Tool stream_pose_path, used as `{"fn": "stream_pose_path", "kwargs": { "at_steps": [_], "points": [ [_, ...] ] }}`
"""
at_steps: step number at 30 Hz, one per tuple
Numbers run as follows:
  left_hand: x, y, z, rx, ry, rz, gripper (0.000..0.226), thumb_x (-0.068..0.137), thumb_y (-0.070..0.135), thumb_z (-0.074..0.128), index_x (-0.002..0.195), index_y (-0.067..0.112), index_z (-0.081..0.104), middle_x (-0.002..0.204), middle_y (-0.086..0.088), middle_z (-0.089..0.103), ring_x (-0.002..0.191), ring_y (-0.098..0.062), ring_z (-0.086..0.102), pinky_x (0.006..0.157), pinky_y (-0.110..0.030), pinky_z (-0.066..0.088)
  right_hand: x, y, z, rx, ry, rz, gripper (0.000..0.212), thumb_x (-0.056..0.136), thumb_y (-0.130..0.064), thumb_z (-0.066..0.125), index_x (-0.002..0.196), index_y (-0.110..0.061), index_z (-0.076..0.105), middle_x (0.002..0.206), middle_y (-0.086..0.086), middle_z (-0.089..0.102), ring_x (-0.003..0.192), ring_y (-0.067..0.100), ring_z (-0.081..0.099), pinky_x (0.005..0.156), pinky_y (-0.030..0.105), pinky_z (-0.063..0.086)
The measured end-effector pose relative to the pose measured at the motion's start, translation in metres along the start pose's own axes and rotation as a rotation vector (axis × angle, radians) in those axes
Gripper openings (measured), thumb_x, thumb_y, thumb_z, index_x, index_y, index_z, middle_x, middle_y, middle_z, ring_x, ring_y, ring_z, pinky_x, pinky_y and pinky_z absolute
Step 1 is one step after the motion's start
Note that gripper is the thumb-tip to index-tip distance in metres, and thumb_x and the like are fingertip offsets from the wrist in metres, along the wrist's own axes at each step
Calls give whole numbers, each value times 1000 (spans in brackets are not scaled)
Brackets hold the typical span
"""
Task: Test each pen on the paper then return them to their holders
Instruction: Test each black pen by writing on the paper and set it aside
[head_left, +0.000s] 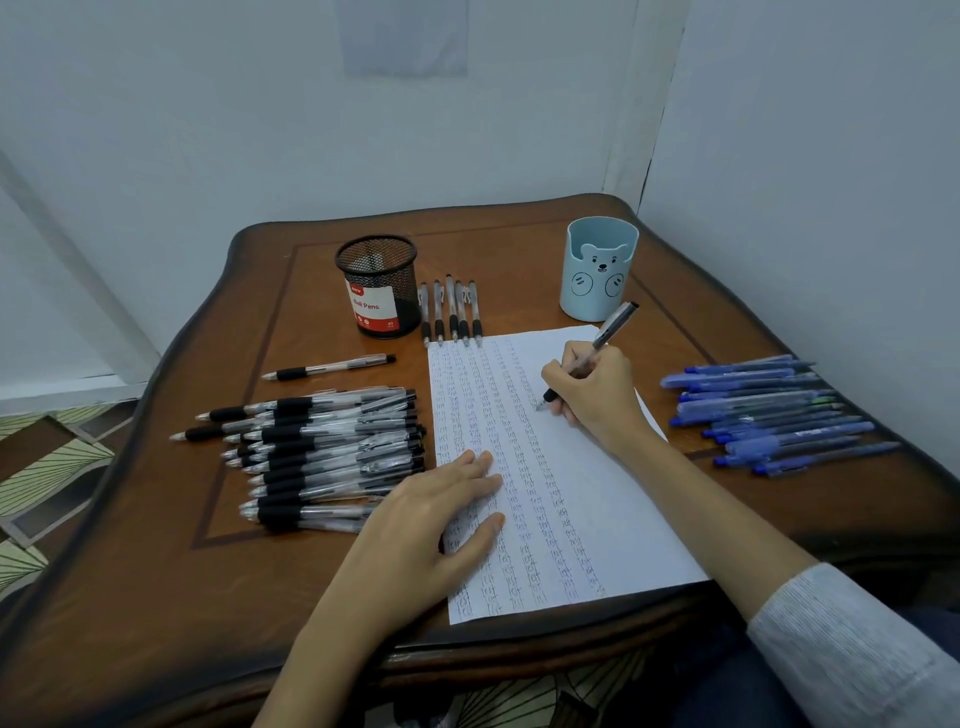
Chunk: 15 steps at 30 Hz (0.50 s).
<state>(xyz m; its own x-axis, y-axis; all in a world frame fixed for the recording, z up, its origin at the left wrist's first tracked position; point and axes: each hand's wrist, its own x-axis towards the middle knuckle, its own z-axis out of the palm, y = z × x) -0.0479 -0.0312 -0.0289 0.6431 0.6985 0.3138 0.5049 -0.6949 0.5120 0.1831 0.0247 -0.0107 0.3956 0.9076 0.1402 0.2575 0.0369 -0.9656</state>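
A white sheet of paper (582, 499) covered with columns of small written words lies in the middle of the table. My right hand (592, 389) grips a clear black-grip pen (608, 332) with its tip touching the paper near the sheet's upper right. My left hand (441, 514) rests flat with straight fingers on the paper's left edge. A black mesh holder (379, 286) stands at the back left and a light blue bear holder (597, 270) at the back right. Neither holder shows a pen above its rim.
A pile of black-grip pens (322, 447) lies left of the paper, one single pen (327, 366) above it. Several more black pens (452, 312) lie in a row beside the mesh holder. A heap of blue pens (769, 415) lies at the right. Walls close in behind and right.
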Motion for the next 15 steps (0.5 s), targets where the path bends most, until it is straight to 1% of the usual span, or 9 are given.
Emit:
{"fn": "stream_pose_path", "kwargs": {
  "at_steps": [2, 5, 7, 12, 15],
  "points": [
    [0, 0, 0, 2, -1, 1, 50, 90, 53, 44, 131, 26, 58, 142, 16, 45, 134, 11, 29, 112, -25, 32, 0, -1, 0, -1, -12, 7, 28, 87, 1, 59, 62, 0, 47, 52, 12, 51, 34, 12, 53, 32, 18, 33],
    [0, 0, 1, 1, 1, 0, 50, 90, 53, 44, 130, 26, 58, 142, 16, 46, 134, 11, 29, 111, -26, 33, 0, 0, -1, 20, 13, 11, 36, 86, 3, 58, 57, -6, 39, 50, 10, 47, 33, 13, 51, 32, 17, 29],
    [0, 0, 1, 3, 5, 0, 49, 90, 52, 45, 130, 27, 58, 142, 16, 46, 134, 11, 29, 111, -27, 34, 0, -1, -1, 40, 31, 17, 33, 86, 4, 57, 59, -6, 40, 52, 11, 46, 34, 14, 51, 32, 16, 27],
    [-1, 0, 0, 5, 6, -4, 49, 90, 53, 45, 130, 27, 58, 142, 16, 45, 134, 11, 29, 111, -27, 34, 0, -1, -1, 31, 8, 13, 28, 87, 2, 59, 63, -3, 46, 54, 13, 47, 34, 13, 52, 32, 17, 28],
    [0, 0, 0, 5, 2, -2, 49, 91, 53, 45, 131, 27, 58, 143, 16, 45, 134, 12, 29, 111, -27, 34, 0, 0, -2, 28, 5, 21, 31, 86, 3, 59, 60, -4, 43, 53, 11, 46, 35, 14, 53, 32, 16, 29]
  ]
}}
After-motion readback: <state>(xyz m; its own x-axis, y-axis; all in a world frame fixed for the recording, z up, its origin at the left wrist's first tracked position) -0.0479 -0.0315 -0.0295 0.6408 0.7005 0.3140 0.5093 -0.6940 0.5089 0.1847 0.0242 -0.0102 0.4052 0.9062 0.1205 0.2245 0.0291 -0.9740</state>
